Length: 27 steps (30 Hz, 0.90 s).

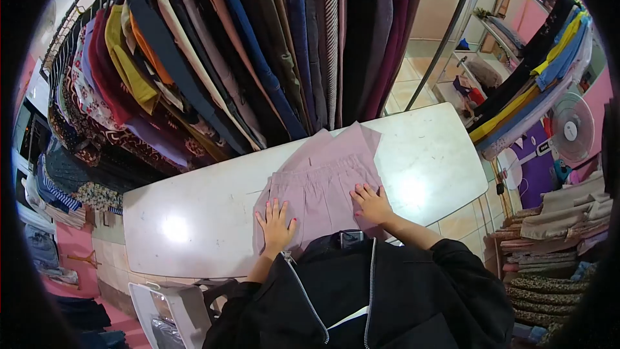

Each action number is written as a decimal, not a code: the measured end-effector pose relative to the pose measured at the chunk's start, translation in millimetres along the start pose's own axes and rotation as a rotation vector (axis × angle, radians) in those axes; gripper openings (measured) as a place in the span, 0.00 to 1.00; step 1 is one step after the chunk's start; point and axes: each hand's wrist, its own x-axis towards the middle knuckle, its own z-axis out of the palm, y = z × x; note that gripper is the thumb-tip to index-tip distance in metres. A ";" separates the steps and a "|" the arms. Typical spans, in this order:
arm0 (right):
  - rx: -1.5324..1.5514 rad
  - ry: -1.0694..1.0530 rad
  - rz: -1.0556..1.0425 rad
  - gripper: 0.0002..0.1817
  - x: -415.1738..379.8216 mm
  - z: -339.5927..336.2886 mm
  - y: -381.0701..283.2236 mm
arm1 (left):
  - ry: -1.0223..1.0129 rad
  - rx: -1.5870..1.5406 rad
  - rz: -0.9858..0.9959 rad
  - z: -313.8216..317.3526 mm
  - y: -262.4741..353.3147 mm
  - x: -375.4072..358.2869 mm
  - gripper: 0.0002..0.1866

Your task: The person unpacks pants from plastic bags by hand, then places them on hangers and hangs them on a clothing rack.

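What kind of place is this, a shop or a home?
Most likely a small clothing shop. A rail of hanging clothes stands behind the white table, folded cloth is stacked at the right, and both hands press flat on a pale pink garment.

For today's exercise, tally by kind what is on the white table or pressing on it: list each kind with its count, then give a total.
Pink garment lying flat on the white table: 1
Hands pressing flat on the garment, left hand and right hand: 2
Total: 3
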 end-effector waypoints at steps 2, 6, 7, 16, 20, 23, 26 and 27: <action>-0.013 0.002 -0.006 0.41 5.4 -3.7 -0.7 | 0.015 0.014 -0.001 3.2 -2.6 2.2 0.33; -0.029 -0.061 0.000 0.42 12.7 -9.4 -3.5 | 0.039 0.001 -0.028 13.0 -5.5 5.1 0.29; -0.027 -0.081 0.004 0.42 15.1 -10.2 -3.4 | 0.051 0.000 -0.033 18.4 -7.5 8.6 0.28; 0.021 -0.044 0.015 0.43 17.0 -2.8 -1.9 | -0.130 -0.243 -0.144 18.7 -9.8 64.5 0.19; 0.056 -0.012 0.021 0.42 15.1 -2.6 -1.9 | -0.246 -0.245 -0.151 25.5 -12.7 68.7 0.15; 0.037 0.037 0.003 0.41 16.2 -2.6 -1.5 | -0.334 -0.249 -0.214 23.6 -13.5 70.5 0.18; 0.093 0.034 -0.050 0.40 21.3 -5.7 5.6 | -0.478 -0.215 -0.196 17.0 -12.2 72.1 0.24; 0.123 0.031 -0.068 0.40 23.7 -7.8 8.5 | -0.348 -0.241 -0.119 29.0 -17.6 66.2 0.25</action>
